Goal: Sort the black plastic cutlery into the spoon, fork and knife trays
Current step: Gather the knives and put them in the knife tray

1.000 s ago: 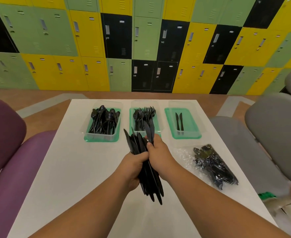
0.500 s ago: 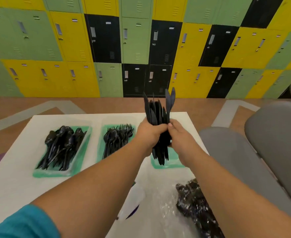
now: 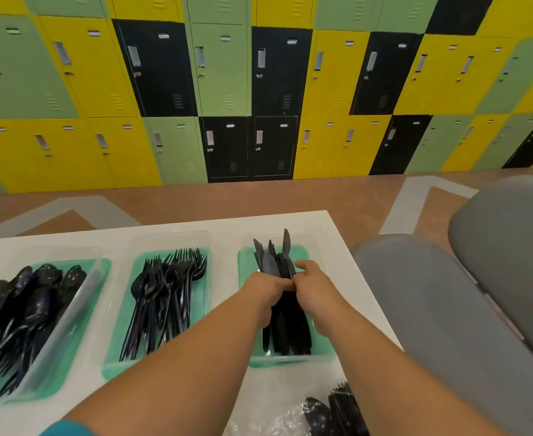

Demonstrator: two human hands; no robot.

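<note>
A bundle of black plastic knives lies lengthwise inside the right green knife tray. My left hand and my right hand both grip the bundle at its middle, blades fanning out past my fingers and handles reaching the tray's near end. The middle green tray holds several black forks. The left green tray holds several black spoons.
The trays stand on a white table. A clear plastic bag with more black cutlery lies at the near right. Grey chairs stand right of the table. Coloured lockers line the far wall.
Both hands carried the knife bundle from the table's middle, lifted it upright over the right tray, then lowered it flat into that tray. The view has shifted right and closer.
</note>
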